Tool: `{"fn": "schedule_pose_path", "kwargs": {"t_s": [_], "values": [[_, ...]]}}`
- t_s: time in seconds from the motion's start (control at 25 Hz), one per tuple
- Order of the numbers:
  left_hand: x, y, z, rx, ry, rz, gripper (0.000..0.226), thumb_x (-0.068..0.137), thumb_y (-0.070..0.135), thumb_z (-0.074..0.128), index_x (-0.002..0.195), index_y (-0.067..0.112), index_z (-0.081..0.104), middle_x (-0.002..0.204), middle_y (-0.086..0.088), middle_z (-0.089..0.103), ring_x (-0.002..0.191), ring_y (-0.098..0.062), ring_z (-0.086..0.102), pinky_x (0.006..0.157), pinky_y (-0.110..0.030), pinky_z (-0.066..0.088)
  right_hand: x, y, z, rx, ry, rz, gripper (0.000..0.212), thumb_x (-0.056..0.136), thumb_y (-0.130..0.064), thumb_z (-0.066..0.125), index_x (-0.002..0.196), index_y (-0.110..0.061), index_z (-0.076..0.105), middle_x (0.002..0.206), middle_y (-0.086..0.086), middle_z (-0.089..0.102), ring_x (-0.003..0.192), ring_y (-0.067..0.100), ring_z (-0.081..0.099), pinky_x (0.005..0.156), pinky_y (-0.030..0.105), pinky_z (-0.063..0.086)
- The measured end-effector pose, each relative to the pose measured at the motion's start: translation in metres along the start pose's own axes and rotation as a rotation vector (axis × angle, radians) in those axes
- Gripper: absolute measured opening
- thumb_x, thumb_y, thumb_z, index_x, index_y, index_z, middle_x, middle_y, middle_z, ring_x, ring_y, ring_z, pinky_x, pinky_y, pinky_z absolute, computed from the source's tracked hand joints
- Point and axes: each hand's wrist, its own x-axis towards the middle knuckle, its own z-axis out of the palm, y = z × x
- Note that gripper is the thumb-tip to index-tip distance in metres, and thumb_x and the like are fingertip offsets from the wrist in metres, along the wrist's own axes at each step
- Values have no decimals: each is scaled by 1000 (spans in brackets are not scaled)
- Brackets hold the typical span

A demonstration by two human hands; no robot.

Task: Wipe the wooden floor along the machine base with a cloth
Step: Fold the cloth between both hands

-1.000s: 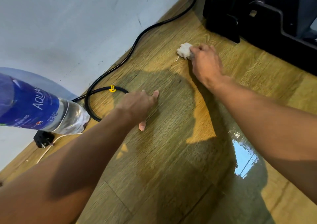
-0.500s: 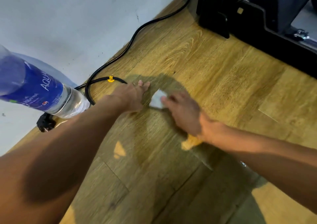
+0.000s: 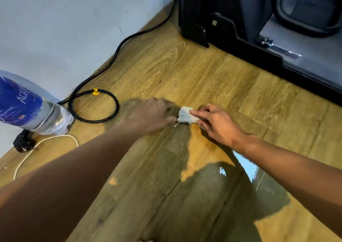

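Wiping: the right hand (image 3: 218, 124) presses a small white cloth (image 3: 186, 116) flat on the floor (image 3: 185, 69), fingers closed over its near edge
Cloth: a folded wad, well short of the machine base (image 3: 259, 51), out on the open boards; its long axis runs roughly toward the base and away from it
Left hand (image 3: 148, 115): blurred, palm down on the floor just left of the cloth, fingertips at its edge; whether it grips anything I cannot tell, it looks spread and empty
Key relation: the base lies up and to the right of the cloth, so the next stroke, by my reading, has to push away from the person toward that black edge; the right hand is the nearer one and already holds the wad
Cable (image 3: 118, 47): black, looped left of the base along the wall (image 3: 55, 28), clear of the stroke path
Bottle (image 3: 27, 104): far left of the base, lying by the wall
Risk: a wet sheen shows nearer the person, so the strip along the base probably remains to do
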Motion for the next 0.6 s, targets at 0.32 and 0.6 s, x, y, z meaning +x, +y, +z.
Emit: {"fn": "schedule_pose_path", "kwargs": {"t_s": [0.32,0.6], "values": [[51,89,-18,-529,11,57,35,74,38,79,106,35,68,123,5,63,116,-16,55,88,-29,42,-29,36,-71,1171,-67,666,24,88,1,57,109,-9,63,89,6,69,69,9,63,59,20,52],[127,161,-33,-1144,-17,-36,16,81,12,75,75,16,61,73,-7,64,60,-13,66,57,-30,57,-64,93,-127,1319,274,600,33,73,-12,73,105,-10,65,104,10,67,85,16,65,66,26,54]]}}
